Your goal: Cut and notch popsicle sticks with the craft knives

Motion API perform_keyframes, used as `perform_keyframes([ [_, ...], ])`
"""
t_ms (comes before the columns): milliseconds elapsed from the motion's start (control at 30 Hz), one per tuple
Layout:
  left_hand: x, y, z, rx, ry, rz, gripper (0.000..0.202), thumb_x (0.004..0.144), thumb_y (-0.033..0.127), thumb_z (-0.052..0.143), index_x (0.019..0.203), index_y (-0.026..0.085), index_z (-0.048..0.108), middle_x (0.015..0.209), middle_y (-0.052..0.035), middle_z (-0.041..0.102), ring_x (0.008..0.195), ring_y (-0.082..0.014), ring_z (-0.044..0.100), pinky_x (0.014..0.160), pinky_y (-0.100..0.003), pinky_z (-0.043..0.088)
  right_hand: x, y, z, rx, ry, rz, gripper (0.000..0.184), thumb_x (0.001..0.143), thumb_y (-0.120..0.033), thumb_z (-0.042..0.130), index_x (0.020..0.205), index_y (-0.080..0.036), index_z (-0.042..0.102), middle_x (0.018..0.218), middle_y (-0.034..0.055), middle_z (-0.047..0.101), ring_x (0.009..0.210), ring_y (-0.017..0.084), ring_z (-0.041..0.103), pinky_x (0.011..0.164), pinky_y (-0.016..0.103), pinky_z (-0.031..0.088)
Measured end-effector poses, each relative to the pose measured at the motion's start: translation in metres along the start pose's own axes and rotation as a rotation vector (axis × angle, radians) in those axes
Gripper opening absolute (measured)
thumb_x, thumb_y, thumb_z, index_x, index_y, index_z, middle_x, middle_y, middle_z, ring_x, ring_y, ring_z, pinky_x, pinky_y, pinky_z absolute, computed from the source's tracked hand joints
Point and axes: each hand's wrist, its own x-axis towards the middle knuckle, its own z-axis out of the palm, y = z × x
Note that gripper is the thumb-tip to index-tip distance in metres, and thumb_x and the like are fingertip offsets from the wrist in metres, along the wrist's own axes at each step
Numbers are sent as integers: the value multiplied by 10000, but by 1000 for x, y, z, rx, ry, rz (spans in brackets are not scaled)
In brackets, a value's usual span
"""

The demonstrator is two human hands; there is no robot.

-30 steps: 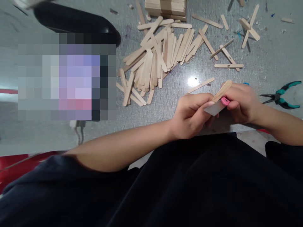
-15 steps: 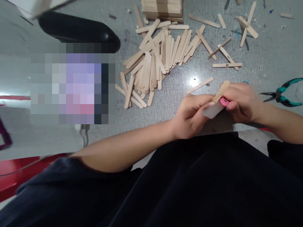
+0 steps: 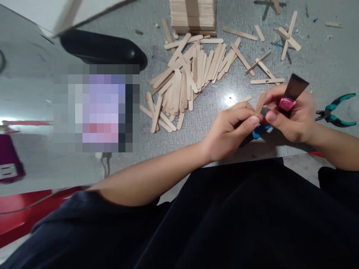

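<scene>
Between thumb and fingers, my left hand (image 3: pixel 224 132) pinches a wooden craft stick (image 3: pixel 260 104), its rounded end pointing up and away. My right hand (image 3: pixel 298 117) is closed around a utility knife with a pink collar (image 3: pixel 287 104); the wide blade points up and to the right, clear of the stick. My right fingertips come close to the lower end of the stick. Under the hands sits a blue and dark object (image 3: pixel 260 131), mostly hidden, so its kind cannot be made out. Another craft stick (image 3: pixel 246 99) lies just behind my left hand.
A heap of loose craft sticks (image 3: pixel 179 87) spreads across the grey table, with a stacked block of sticks (image 3: pixel 193 16) behind. Joined sticks (image 3: pixel 288 36) and notched ones (image 3: pixel 266 80) lie back right. Teal-handled pliers (image 3: pixel 332 112) rest at right, a black case (image 3: pixel 103 48) at left.
The knife blade has swung away from the stick to point up and right. My right hand has turned and shifted slightly right. The blue object has come into view below the hands.
</scene>
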Motion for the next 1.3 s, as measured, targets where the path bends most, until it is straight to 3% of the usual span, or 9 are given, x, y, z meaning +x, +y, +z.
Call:
perform_keyframes([
  [100,-1,4,2,-52,-56,-178,556,1082,716,795,860,207,775,791,-28,713,736,-156,687,693,-327,589,4,-8,5,57,37,-78,332,1141,-523,760,915,-280,752,794,-3,695,685,181,629,633,374,499],
  [233,-4,4,5,-221,-27,-345,509,1002,674,921,1061,195,760,774,-3,749,626,-134,706,585,-274,588,7,-11,4,75,13,60,447,1080,-492,851,773,-256,628,729,-19,622,647,159,571,609,361,467],
  [333,-5,1,3,-183,75,-243,526,1067,727,818,1028,212,722,819,-37,791,640,-142,740,576,-272,613,9,-16,-3,97,-86,137,422,974,-443,972,758,-240,672,691,-33,642,604,134,556,563,326,439],
  [500,-3,0,-1,-59,-10,-148,524,1120,705,751,903,236,668,664,14,701,476,-103,603,440,-242,486,14,-30,-11,103,-270,318,350,981,-433,971,778,-228,774,668,-19,733,600,145,646,552,297,471],
  [667,-3,1,-2,11,230,-58,463,1171,605,716,894,243,634,662,23,708,469,-98,604,454,-240,482,13,-31,-13,82,-322,284,264,996,-351,922,816,-223,777,632,-48,623,541,108,497,502,291,359],
  [767,-1,1,-6,-10,270,-40,417,1171,514,720,871,239,629,685,16,720,469,-98,603,460,-244,490,11,-27,-17,34,-211,195,211,1004,-279,862,825,-233,759,655,-44,603,554,115,469,520,316,356],
  [967,2,11,-14,67,25,-98,312,1086,303,693,791,201,700,626,7,686,507,-96,570,493,-235,452,12,-20,-23,-64,-45,98,234,1012,-292,825,797,-261,739,652,-23,584,619,167,517,585,359,392],
  [1133,3,17,-12,-30,-199,-265,431,1147,494,701,845,188,728,634,1,682,557,-104,631,544,-217,507,14,-20,-20,-38,-54,108,287,1020,-331,873,791,-256,716,639,-40,538,612,157,498,596,356,390],
  [1300,0,14,-6,-155,-217,-386,407,1162,522,696,939,186,746,669,5,679,559,-106,612,527,-220,496,12,-17,-16,-8,-33,118,428,1068,-514,892,804,-254,679,700,-33,606,652,148,516,642,365,417],
])
